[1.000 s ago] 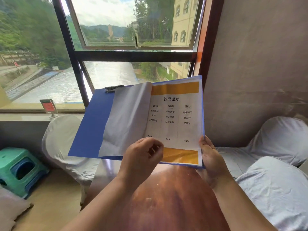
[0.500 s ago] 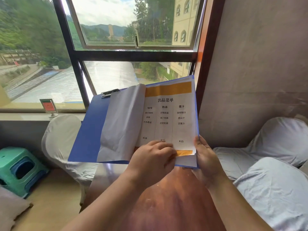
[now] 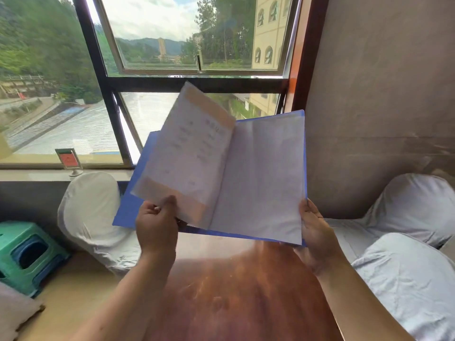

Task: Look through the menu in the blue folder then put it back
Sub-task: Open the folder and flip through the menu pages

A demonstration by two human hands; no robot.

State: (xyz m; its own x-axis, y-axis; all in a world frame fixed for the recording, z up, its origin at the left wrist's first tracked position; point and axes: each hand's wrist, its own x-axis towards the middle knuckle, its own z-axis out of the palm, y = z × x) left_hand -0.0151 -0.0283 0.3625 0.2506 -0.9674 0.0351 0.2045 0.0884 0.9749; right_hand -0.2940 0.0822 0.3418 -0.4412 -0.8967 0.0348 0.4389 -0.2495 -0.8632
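Note:
The blue folder (image 3: 128, 207) is held open in the air above the round wooden table (image 3: 234, 291), in front of the window. My left hand (image 3: 157, 225) pinches the bottom edge of a menu page (image 3: 187, 153), which stands half-turned toward the left with its print showing faintly through from the back. A blank white sheet (image 3: 261, 178) lies exposed on the folder's right half. My right hand (image 3: 317, 235) grips the folder's lower right corner from below.
Chairs in white covers stand at the left (image 3: 91, 212) and the right (image 3: 406, 274) of the table. A green plastic stool (image 3: 27, 254) sits on the floor at far left. A small red sign (image 3: 69, 159) stands on the windowsill. The wall rises on the right.
My left hand took the orange-banded menu page at its bottom edge and lifted it leftward; the printed side now faces away and a blank sheet shows underneath. The right hand kept its grip.

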